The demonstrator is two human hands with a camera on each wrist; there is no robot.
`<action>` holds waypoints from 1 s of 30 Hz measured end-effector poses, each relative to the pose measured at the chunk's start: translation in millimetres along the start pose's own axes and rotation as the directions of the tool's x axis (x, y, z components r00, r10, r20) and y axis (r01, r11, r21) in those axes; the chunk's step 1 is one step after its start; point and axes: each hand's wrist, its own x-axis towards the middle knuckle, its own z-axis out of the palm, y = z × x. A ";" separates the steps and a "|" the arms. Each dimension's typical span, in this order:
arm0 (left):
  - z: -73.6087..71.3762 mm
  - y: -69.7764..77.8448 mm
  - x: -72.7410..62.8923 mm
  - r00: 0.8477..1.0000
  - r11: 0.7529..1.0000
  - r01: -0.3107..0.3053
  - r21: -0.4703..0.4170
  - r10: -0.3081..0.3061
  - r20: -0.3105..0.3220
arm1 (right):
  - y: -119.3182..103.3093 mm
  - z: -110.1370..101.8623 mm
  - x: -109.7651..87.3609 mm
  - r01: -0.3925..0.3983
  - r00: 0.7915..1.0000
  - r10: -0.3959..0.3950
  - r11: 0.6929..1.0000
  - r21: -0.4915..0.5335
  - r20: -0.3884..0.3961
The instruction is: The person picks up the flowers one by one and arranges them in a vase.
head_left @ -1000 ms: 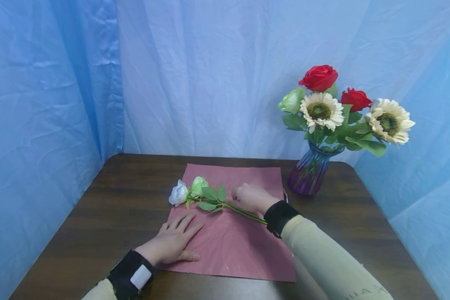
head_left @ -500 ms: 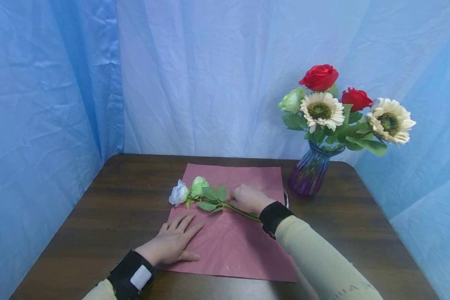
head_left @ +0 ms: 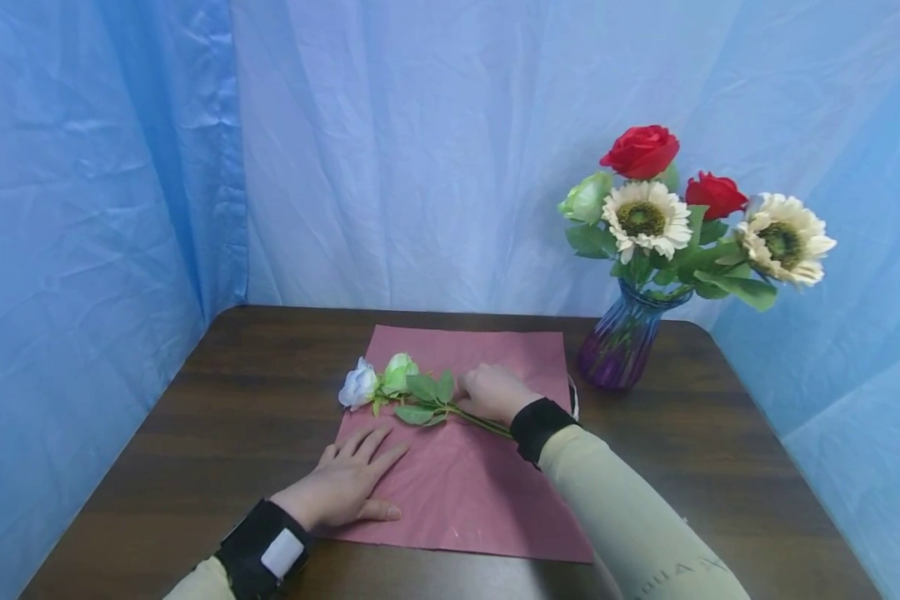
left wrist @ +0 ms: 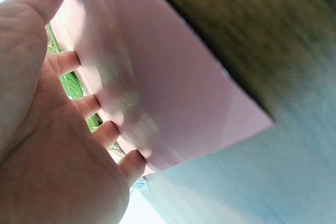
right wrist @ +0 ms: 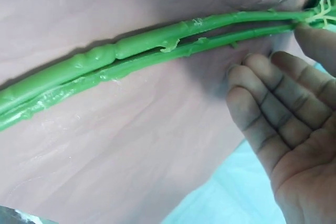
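Note:
Two artificial flowers lie together across a sheet of pink wrapping paper (head_left: 495, 508): a pale blue-white one (head_left: 357, 384) and a green-white rose (head_left: 400, 373), with blooms to the left. My left hand (head_left: 348, 482) rests on the paper's left side, fingers spread; the left wrist view shows its fingertips on the sheet. My right hand (head_left: 495, 393) is beside the stems just right of the leaves (head_left: 423, 400). In the right wrist view, its thumb touches the green stems (right wrist: 152, 48) near the leaves, while the other fingers bend loosely below them with nothing visible between.
A blue-purple glass vase (head_left: 621, 342) stands at the table's back right, holding red roses (head_left: 640, 152), cream sunflowers (head_left: 645, 219) and a green-white rose. A white string-like thing (head_left: 573, 398) shows at the paper's right edge. Blue curtains (head_left: 435, 167) hang around the dark wooden table (head_left: 195, 442).
My right hand and forearm have shifted slightly left along the stems. The left hand stays on the paper, and the two flowers lie in the same place.

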 end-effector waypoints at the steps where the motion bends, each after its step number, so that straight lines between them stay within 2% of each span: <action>1: 0.0 0.2 0.0 1.000 1.000 0.001 0.000 -0.001 0.000 | 0.1 0.0 0.5 -0.004 1.000 0.004 1.000 -0.013 0.004; 11: -1.3 1.2 0.1 1.000 1.000 0.022 -0.007 -0.022 0.014 | -4.8 -1.2 3.0 0.014 0.999 -0.011 0.999 -0.040 0.052; 17: -2.1 2.5 -0.5 1.000 1.000 0.018 -0.024 -0.018 0.013 | -8.2 -2.9 4.3 -0.014 0.997 0.020 0.996 -0.085 0.075; 23: -0.3 0.5 1.0 1.000 1.000 0.012 -0.018 -0.012 0.008 | -11.6 -0.4 5.1 -0.050 0.996 0.060 0.986 -0.160 0.058; 30: -0.3 1.1 0.5 1.000 1.000 0.010 -0.027 -0.010 0.005 | -14.9 1.8 6.2 -0.097 0.992 0.110 0.976 -0.195 0.056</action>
